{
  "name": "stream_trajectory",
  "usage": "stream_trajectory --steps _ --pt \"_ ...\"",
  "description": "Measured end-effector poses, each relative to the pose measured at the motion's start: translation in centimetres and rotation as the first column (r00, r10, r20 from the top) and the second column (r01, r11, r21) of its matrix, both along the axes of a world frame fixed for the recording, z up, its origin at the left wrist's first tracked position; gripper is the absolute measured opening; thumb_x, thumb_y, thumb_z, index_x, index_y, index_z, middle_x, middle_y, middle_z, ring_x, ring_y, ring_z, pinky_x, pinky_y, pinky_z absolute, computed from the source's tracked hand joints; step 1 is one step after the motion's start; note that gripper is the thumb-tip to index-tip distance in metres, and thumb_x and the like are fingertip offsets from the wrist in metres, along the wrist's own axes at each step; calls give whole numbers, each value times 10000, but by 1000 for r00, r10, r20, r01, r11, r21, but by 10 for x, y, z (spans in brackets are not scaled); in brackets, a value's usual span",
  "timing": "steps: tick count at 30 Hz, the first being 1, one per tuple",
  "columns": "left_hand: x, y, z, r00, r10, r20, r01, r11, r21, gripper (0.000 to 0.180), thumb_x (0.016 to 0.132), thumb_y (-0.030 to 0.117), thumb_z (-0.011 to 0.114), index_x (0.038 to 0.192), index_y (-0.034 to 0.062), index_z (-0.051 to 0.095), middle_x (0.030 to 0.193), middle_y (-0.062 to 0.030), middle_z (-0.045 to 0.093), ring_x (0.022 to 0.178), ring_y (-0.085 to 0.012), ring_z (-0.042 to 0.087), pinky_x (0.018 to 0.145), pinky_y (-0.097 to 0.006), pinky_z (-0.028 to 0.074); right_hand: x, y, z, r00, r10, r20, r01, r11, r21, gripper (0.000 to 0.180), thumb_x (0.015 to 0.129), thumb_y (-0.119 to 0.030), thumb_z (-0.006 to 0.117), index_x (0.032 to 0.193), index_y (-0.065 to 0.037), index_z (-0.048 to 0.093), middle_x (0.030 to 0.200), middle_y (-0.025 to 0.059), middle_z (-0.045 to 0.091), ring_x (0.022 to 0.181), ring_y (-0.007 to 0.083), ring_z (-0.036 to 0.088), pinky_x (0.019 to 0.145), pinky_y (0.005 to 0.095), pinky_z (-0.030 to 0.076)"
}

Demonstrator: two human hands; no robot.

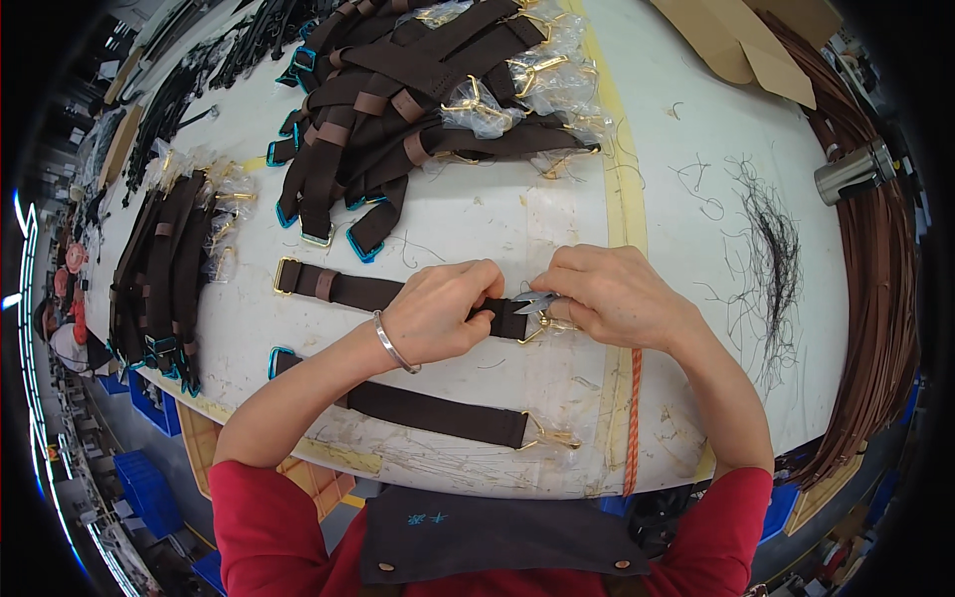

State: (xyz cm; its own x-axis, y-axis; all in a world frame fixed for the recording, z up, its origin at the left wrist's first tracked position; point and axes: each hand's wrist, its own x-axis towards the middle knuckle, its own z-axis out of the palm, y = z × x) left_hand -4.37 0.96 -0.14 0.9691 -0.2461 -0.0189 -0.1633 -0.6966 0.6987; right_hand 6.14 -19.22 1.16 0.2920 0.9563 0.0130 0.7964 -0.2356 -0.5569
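Fingers of both hands pinch brown strap (398, 295) and snips (534, 300).

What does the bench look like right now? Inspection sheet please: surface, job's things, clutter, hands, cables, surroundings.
Surface: white worktable, scuffed, with a yellowish tape line.
Job's things: dark brown strap with a gold buckle lies across the table; small thread snips at its right end.
Clutter: a second strap nearer the person, strap pile with bagged gold hardware, another strap bundle at left, loose thread trimmings, cardboard, metal cylinder.
Hands: left hand pinches the strap; right hand holds the snips at the strap end.
Cables: orange cord hangs over the front edge.
Surroundings: brown strips along the right edge, blue crates on the floor.
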Motion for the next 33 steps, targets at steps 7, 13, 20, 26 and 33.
stream_trajectory --steps 7,13,20,26,33 --pt "1 4 1 992 53 -114 -65 993 -102 178 729 -26 581 833 20 445 619 -60 505 501 -133 478 480 -264 387 -5 3 -6 999 -30 43 28 999 39 191 763 -150 637 930 -60 610 834 65 556 798 235 578 651 360 456" --pt "0 8 1 964 142 -224 -192 957 -217 155 727 -46 523 829 7 420 638 -113 553 573 -212 567 553 -314 452 -8 8 -10 995 -93 23 92 995 46 214 781 -160 625 962 -48 592 846 77 552 796 250 579 654 368 461" --pt "6 15 -5 953 60 -298 -142 954 -263 195 765 4 605 946 -29 542 693 -22 567 596 -63 508 543 -213 417 -17 9 -14 938 -285 -197 321 929 184 236 822 -153 578 1025 -33 570 894 99 558 767 262 584 663 359 464" --pt "18 -1 6 967 4 -254 -23 997 -74 223 778 105 654 963 -14 615 566 -54 548 500 -91 480 508 -243 405 -14 8 5 933 -325 -153 351 913 206 227 833 -152 564 1017 -19 573 904 107 568 757 257 594 658 351 467" --pt "17 -1 -12 989 35 -141 -50 993 -107 178 807 155 639 947 44 646 636 -126 625 521 -153 570 523 -279 431 19 -9 19 826 -563 25 562 825 58 238 826 -165 578 1040 -66 605 970 127 607 792 230 628 693 345 487"
